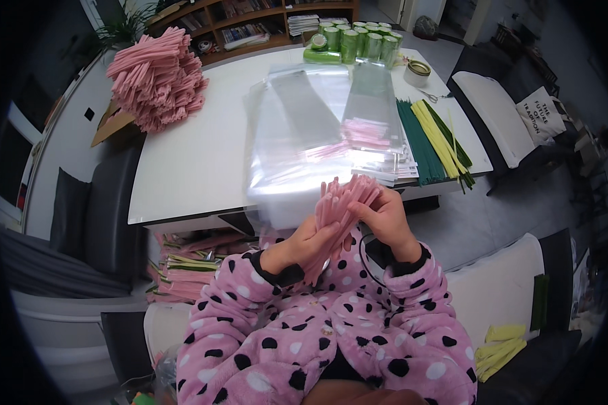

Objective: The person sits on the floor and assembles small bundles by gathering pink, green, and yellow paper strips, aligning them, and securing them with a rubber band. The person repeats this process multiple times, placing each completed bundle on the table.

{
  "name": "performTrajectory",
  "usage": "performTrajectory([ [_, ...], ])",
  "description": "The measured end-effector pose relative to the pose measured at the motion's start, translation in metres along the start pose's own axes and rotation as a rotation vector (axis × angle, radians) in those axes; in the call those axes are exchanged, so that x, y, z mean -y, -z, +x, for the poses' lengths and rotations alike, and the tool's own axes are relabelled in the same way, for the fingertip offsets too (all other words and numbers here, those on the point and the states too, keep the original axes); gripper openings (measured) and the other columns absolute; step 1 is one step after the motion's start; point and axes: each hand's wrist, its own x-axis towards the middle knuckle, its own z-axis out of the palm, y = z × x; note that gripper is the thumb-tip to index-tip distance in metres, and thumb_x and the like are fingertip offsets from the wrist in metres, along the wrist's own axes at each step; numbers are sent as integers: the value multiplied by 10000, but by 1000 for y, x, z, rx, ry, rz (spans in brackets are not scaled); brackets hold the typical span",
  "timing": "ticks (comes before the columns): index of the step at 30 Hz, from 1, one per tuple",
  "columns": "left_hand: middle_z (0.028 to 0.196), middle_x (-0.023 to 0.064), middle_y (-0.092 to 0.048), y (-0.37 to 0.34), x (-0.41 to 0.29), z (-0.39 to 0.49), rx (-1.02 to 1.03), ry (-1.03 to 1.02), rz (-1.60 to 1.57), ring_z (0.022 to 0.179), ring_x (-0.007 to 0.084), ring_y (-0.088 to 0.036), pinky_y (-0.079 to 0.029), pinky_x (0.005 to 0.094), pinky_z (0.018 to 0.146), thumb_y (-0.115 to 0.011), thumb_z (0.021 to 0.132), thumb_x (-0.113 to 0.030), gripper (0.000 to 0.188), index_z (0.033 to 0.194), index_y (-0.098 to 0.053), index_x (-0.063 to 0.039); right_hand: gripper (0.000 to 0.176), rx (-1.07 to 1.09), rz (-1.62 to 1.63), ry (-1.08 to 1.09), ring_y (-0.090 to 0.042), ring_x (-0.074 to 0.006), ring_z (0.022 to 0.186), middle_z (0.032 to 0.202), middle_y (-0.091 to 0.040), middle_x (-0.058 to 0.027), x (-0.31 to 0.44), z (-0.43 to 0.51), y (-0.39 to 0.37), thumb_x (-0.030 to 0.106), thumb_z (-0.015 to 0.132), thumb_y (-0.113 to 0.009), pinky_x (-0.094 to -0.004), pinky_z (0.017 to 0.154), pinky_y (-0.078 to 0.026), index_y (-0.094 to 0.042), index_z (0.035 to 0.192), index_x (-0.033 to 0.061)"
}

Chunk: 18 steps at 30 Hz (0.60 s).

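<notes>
A bundle of pink pipe cleaners [334,212] is held upright and slightly tilted over my lap, near the front edge of the table. My left hand [304,243] wraps around its middle. Higher up, my right hand [382,215] grips the bundle's right side near the top ends, thumb across the stems. Just beyond the hands, clear plastic sleeves [299,126] lie stacked on the white table [192,167], overhanging its front edge. Another clear bag [370,111] to their right has pink stems showing in or under it.
A tall heap of pink pipe cleaners [157,76] rises at the table's far left. Dark green [420,142] and yellow pipe cleaners [438,139] lie at right, near scissors [430,95] and a tape roll [417,73]. Green-wrapped rolls [352,43] stand at the back. Bundles [187,268] sit below the table.
</notes>
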Motion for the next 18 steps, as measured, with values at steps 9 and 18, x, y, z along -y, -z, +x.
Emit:
performTrajectory([
  [9, 838, 130, -593, 0, 4, -6, -45, -4, 17, 629, 149, -571, -469, 260, 590, -320, 966, -338, 408, 1119, -453, 15, 114, 3, -76, -102, -556, -50, 715, 801, -623, -8, 6, -1, -6, 64, 825, -639, -204, 621, -451, -602, 913, 2],
  [18, 867, 88, -567, 7, 4, -5, -88, -45, 198, 743, 141, -564, -475, 270, 670, -295, 981, -201, 288, 1070, -465, 14, 98, -2, -258, 5, -532, -64, 709, 785, -602, -12, 7, 4, -18, 43, 789, -655, -214, 643, -434, -608, 856, -10],
])
